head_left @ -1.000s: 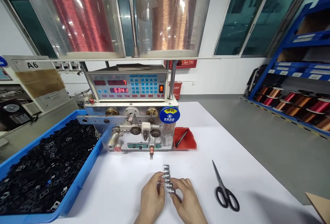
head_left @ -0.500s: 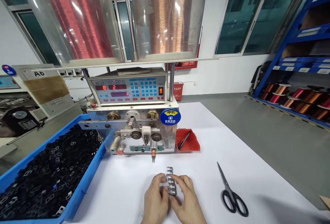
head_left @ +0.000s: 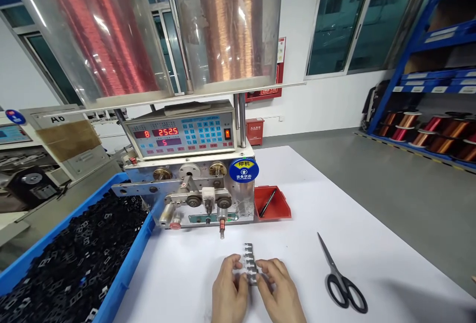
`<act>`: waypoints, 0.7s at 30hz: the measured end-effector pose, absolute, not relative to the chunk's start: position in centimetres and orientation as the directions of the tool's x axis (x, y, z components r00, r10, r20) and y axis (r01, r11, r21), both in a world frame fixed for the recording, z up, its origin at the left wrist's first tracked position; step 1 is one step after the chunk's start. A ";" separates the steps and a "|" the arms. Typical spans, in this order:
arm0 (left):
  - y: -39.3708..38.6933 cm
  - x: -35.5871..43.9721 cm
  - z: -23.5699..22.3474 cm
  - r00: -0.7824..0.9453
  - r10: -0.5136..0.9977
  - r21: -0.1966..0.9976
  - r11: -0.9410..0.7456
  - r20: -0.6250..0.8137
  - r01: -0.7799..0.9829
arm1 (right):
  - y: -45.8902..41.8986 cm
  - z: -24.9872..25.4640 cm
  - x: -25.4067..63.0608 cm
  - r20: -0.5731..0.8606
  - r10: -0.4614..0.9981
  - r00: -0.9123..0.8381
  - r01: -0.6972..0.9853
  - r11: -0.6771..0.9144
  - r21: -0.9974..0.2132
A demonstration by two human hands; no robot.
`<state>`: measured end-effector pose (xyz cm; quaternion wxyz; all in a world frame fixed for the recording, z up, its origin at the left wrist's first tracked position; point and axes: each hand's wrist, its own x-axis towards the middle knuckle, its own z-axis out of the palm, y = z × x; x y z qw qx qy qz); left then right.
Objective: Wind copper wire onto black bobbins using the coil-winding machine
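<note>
A short row of small dark grey and silvery pieces (head_left: pixel 249 262) lies on the white tabletop, pointing away from me; the kind of piece is too small to tell. My left hand (head_left: pixel 229 288) rests along the row's left side, thumb and forefinger curved with a gap between them. On the right side, my right hand (head_left: pixel 279 288) has its thumb and forefinger at the row's edge, fingers bent but apart. Neither hand is wrapped around anything. Beyond the row, a spindle wound with copper-coloured wire (head_left: pixel 222 226) sticks out from the coil winding machine (head_left: pixel 241 196).
Scissors (head_left: pixel 336 273) lie at the right. A red bin (head_left: pixel 284 209) with a black pen (head_left: pixel 267 203) stands beside the machine. At the left is a blue crate (head_left: pixel 128 268) full of black parts. Clear cylinders with red wire (head_left: pixel 107 35) and copper wire (head_left: pixel 230 26) stand above.
My hands have spread slightly apart at the row, showing more of it. The machine's display now reads 252.5 and 5 instead of 2 and 1. The view has shifted slightly.
</note>
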<state>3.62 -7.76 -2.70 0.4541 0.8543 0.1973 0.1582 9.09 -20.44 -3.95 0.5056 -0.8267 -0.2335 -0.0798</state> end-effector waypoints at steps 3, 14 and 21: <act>-7.8 3.6 -2.5 0.871 0.483 0.843 -0.503 0.092 0.190 | -20.4 -3.9 9.0 0.375 0.291 0.880 0.465 -0.370 -0.804; -6.2 4.5 -1.6 0.779 0.622 0.994 -0.008 -0.077 0.105 | -20.4 -2.8 9.0 0.305 0.250 0.919 0.365 -0.249 -0.897; -2.8 6.6 7.0 0.847 0.503 0.876 0.471 -0.172 -0.101 | -13.5 3.6 7.4 -0.164 0.399 0.902 -0.329 0.390 -0.860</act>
